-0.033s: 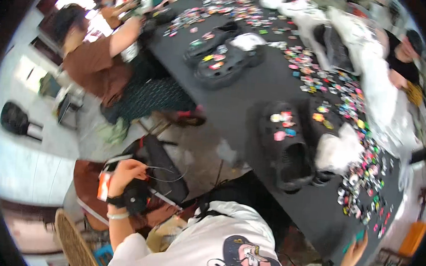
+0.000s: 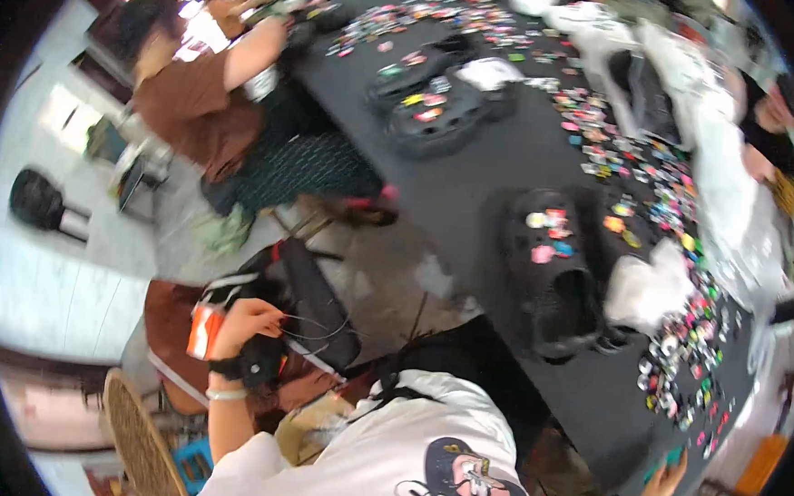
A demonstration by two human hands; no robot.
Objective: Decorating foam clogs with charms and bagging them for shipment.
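Observation:
My left hand is closed in a pinch on a thin grey cord that loops out to the right. An orange and white packet lies against that hand; whether the fingers grip it too I cannot tell. At the table's near right corner, my right hand has its fingers on a small teal-green thing, mostly hidden by the hand. Above and left of it stands a pair of black clogs with colourful charms and white stuffing.
The dark table carries another black clog pair, scattered small charms and clear plastic bags. A person in brown sits at left. A black bag rests on a brown chair beside my left hand.
The view has shifted slightly, so the table and clogs appear a little farther right. Both hands keep nearly the same pose.

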